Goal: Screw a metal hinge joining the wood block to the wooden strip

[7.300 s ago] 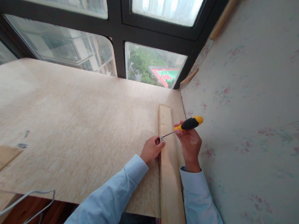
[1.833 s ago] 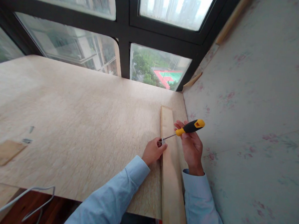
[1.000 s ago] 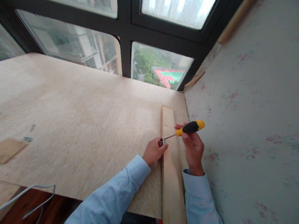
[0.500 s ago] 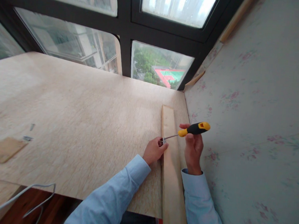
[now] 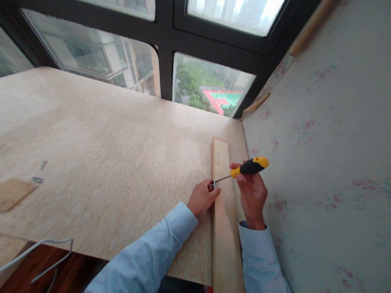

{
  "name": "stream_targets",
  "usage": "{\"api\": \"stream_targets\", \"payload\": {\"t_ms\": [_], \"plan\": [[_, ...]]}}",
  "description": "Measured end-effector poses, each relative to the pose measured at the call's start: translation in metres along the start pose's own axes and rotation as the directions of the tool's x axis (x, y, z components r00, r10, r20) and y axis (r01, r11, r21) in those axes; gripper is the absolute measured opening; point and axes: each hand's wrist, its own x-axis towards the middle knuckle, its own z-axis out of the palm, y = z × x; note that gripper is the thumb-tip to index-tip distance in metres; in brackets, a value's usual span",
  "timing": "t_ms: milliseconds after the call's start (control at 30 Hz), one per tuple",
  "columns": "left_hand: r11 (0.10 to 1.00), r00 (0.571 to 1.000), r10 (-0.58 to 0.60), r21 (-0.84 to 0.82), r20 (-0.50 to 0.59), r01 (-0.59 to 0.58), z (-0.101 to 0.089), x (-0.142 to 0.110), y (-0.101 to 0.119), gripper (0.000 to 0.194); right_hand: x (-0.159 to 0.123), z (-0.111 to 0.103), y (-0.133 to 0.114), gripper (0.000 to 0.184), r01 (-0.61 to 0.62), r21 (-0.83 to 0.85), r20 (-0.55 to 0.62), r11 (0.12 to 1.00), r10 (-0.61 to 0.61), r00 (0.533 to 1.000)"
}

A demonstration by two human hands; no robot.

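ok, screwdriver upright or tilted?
Tilted. The screwdriver slants over the board, from the right hand to its tip at the left hand.

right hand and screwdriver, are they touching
Touching: the head view shows the right hand gripping the screwdriver handle near its shaft end.

Both forearms [image 5: 149, 255] are extended forward; the left hand [image 5: 202, 197] is held low in a pinch, the right hand [image 5: 253, 194] is curled in a light grip

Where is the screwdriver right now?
In the head view, right of centre: the right hand holds the screwdriver over the wooden board, pointing toward the left hand.
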Motion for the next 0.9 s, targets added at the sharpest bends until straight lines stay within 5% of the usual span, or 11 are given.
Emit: {"api": "stream_targets", "payload": {"t_ms": [333,467,567,900], "plan": [[1.0,1.0,-0.005,0.008,0.001,0.005,-0.001,-0.001,0.003,0.028,0.006,0.0,0.013,0.043,0.016,-0.042,-0.21,0.999,-0.024,0.977],[1.0,1.0,-0.004,0.002,0.0,0.004,-0.001,-0.001,0.004,0.027,0.003,-0.001,0.008,0.035,0.038,-0.057,-0.095,0.998,-0.043,0.995],[1.0,1.0,-0.008,-0.003,0.001,0.008,-0.001,-0.001,0.003,0.027,0.0,-0.001,0.005,0.047,0.063,-0.04,0.011,0.997,-0.063,0.998],[1.0,1.0,0.014,0.012,0.006,-0.014,-0.001,-0.001,0.001,0.024,-0.006,0.003,0.001,0.038,0.041,0.03,0.074,0.999,-0.044,0.996]]}}
